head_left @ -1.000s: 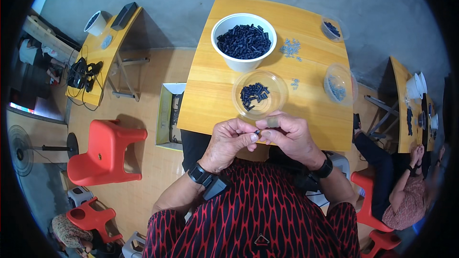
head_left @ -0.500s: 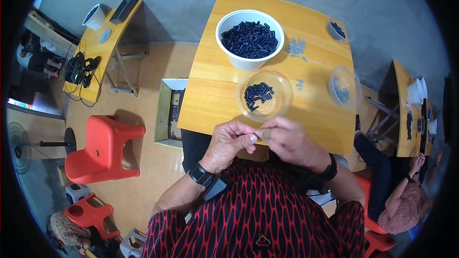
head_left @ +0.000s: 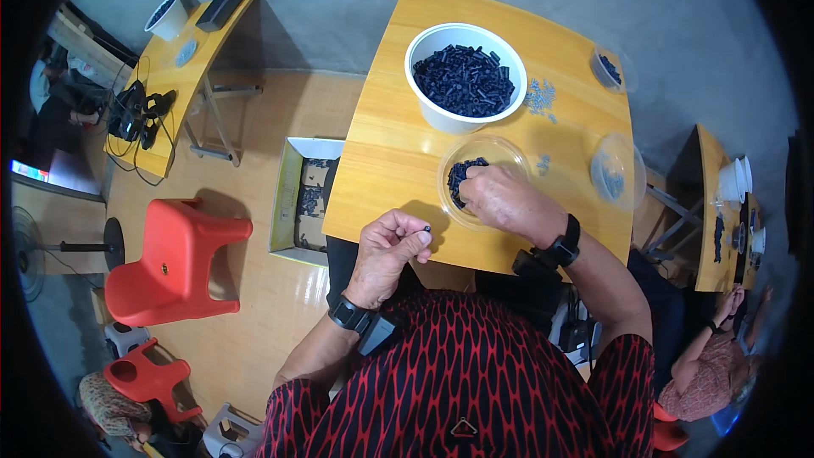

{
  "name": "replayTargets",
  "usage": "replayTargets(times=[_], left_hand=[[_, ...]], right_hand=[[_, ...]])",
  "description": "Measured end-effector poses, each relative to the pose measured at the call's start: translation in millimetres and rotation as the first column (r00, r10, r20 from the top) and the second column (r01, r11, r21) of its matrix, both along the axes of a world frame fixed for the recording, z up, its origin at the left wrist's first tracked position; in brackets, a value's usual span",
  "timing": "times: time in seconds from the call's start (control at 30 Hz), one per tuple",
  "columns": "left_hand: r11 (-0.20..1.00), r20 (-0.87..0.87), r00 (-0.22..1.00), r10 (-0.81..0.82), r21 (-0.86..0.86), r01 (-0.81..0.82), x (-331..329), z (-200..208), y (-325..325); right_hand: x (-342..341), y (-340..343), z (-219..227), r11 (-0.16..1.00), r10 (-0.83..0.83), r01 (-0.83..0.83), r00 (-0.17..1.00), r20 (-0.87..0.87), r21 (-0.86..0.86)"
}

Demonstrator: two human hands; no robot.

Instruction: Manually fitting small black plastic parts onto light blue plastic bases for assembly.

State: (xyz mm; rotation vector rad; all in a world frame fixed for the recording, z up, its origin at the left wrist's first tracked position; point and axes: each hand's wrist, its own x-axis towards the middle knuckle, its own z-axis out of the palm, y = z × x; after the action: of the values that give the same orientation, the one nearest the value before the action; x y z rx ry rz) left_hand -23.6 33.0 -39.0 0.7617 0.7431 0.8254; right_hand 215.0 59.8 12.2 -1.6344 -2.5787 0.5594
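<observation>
Black small piece pinched in left hand, right hand in clear bowl of dark pieces, its grip impossible to tell, white tub just beyond

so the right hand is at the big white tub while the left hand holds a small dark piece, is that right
Not quite: the head view shows the right hand at the clear round bowl, not at the big white tub. The left hand does hold a small dark piece.
</observation>
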Motion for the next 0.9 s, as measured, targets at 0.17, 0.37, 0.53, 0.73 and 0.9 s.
replayTargets(times=[0.17,0.37,0.53,0.73,0.9], left_hand=[[1.0,0.019,1.0,-0.015,-0.009,0.015,-1.0,0.5,4.1],[0.999,0.036,0.998,-0.044,0.015,0.043,6.3,18.5,2.3],[0.99,0.092,0.986,-0.14,0.004,0.14,25.0,36.7,-1.4],[0.98,0.083,0.977,-0.196,0.04,0.194,34.0,45.8,-10.3],[0.979,0.065,0.977,-0.201,0.04,0.199,36.0,52.2,-14.8]], right_hand=[[6.1,-3.8,14.7,0.995,0.032,-0.016,0.986,-0.163,0.099],[18.7,-39.0,45.2,0.885,-0.465,0.3,0.574,-0.674,-0.355],[8.1,-71.2,42.6,0.797,-0.6,0.158,0.101,-0.794,-0.583],[0.0,-88.3,33.2,0.887,-0.447,0.178,0.092,-0.89,-0.427],[-4.9,-91.5,29.4,0.9,-0.387,0.205,-0.031,-0.922,-0.385]])
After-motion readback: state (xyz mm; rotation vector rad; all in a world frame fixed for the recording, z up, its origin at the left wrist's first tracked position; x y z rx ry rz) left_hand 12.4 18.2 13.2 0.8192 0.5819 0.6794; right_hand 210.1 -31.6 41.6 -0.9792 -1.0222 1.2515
